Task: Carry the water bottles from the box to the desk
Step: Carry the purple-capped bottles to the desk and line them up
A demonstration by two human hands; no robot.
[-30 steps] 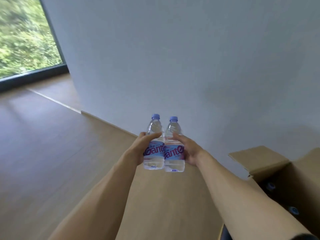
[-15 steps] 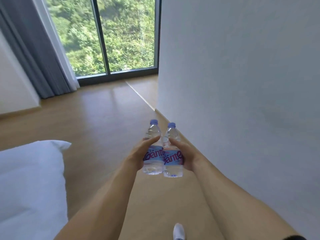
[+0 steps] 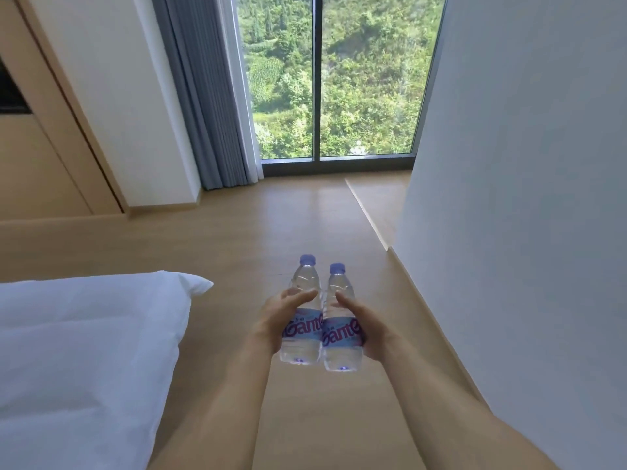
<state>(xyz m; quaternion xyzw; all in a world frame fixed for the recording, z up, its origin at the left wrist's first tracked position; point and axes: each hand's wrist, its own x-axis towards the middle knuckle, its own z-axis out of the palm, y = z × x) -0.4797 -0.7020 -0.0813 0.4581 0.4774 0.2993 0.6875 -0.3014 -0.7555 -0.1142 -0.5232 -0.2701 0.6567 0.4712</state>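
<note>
Two clear water bottles with blue caps and blue-and-pink labels are held side by side in front of me, above the wooden floor. My left hand (image 3: 276,320) grips the left bottle (image 3: 303,329) around its middle, thumb across the front. My right hand (image 3: 368,329) grips the right bottle (image 3: 341,337) the same way. Both bottles are upright and touch each other. The box and the desk are out of view.
A white bed corner (image 3: 84,351) fills the lower left. A white wall (image 3: 526,232) runs along the right. Wooden floor (image 3: 288,218) stretches ahead to a tall window (image 3: 336,79) with grey curtains (image 3: 207,96). Wooden panelling (image 3: 37,157) is at the far left.
The view has swung left, away from the cardboard box, which has left the frame. The window, curtains and bed have come into view. Both hands keep the same grip on the bottles.
</note>
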